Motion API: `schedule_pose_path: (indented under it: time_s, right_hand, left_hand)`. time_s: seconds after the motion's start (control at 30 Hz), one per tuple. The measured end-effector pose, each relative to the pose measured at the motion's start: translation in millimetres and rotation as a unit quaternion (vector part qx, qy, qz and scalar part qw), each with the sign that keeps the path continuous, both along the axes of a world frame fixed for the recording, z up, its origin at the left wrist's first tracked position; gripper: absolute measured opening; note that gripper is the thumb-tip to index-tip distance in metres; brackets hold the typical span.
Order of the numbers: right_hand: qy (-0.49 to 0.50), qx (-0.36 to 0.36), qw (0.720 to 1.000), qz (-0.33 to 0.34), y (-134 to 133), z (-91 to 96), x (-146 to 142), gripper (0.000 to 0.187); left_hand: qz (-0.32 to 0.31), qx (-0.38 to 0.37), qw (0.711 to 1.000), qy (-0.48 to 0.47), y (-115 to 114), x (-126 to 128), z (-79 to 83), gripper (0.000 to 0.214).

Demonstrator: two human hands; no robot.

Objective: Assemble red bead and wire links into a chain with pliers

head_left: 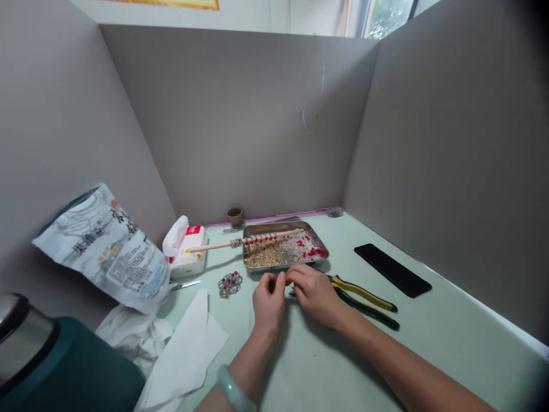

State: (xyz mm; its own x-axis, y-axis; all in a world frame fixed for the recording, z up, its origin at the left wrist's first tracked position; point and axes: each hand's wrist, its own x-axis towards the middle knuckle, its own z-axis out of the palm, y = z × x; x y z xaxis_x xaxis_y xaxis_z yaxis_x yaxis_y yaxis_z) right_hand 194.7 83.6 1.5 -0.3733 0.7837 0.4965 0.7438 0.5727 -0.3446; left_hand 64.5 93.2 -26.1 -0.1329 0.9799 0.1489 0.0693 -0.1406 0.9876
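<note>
My left hand [269, 300] and my right hand [315, 292] meet fingertip to fingertip just in front of a metal tray [288, 266]. Both are closed in a pinch; whatever lies between the fingers is too small or hidden to make out. Gold, clear and red beads [274, 252] fill the tray. Across it rests a wooden stick [212, 246] with wire and red beads wound along it. Pliers with yellow and dark green handles [364, 294] lie beside my right hand, their jaws partly behind it. Left of my left hand sits a clump of silver wire pieces with red beads [230, 284].
At left stand a teal flask [72, 366], a white printed pouch [111, 252] and a pack of wipes [189, 260]. White paper [184, 349] and a pointed metal tool [186, 284] lie nearby. A small brown cup [234, 216] is at the back, a black phone [392, 270] at right. Grey partitions [240, 120] enclose the table.
</note>
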Motion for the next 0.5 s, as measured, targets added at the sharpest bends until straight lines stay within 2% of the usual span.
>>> schedule_pose_path:
  time_s: [0.13,0.27,0.4,0.5]
  right_hand:
    - [-0.026,0.016,1.0,0.0,8,7.2,-9,0.026]
    - [-0.05,0.025,0.998,0.002,17,13.3,-6,0.023]
    - [-0.058,0.028,0.998,-0.013,41,27.6,14,0.027]
    - [-0.069,0.015,0.996,-0.054,77,41.6,40,0.03]
  left_hand:
    - [0.03,-0.006,0.999,0.011,1,-2,1.8,0.042]
    - [0.005,-0.025,1.0,0.017,-3,0,2.3,0.048]
    - [-0.038,-0.052,0.998,0.017,-6,8,-0.1,0.05]
    - [-0.046,-0.058,0.997,0.027,-5,11,-2.8,0.053]
